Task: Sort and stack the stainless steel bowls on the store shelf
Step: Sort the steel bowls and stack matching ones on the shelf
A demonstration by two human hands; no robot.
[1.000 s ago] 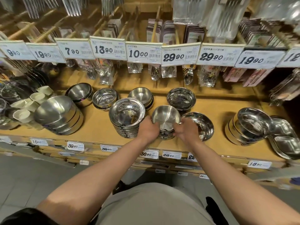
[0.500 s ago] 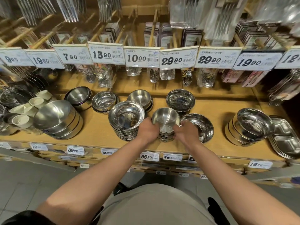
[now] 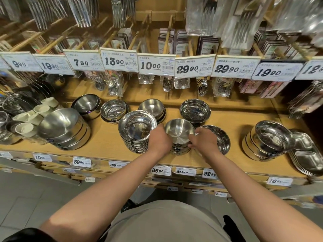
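Both hands are working at the front of the shelf [image 3: 104, 145]. The left hand [image 3: 160, 139] and right hand [image 3: 203, 141] are curling their grip round opposite sides of the small bowl stack [image 3: 179, 135], probably squaring it up. A taller stack [image 3: 137, 130] and a shallow dish [image 3: 221, 138] are crowding either side. Behind, more bowls [image 3: 194, 110] are sitting under price tags [image 3: 156, 66].

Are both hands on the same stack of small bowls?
Yes, the left hand and right hand grip opposite sides of the small bowl stack.
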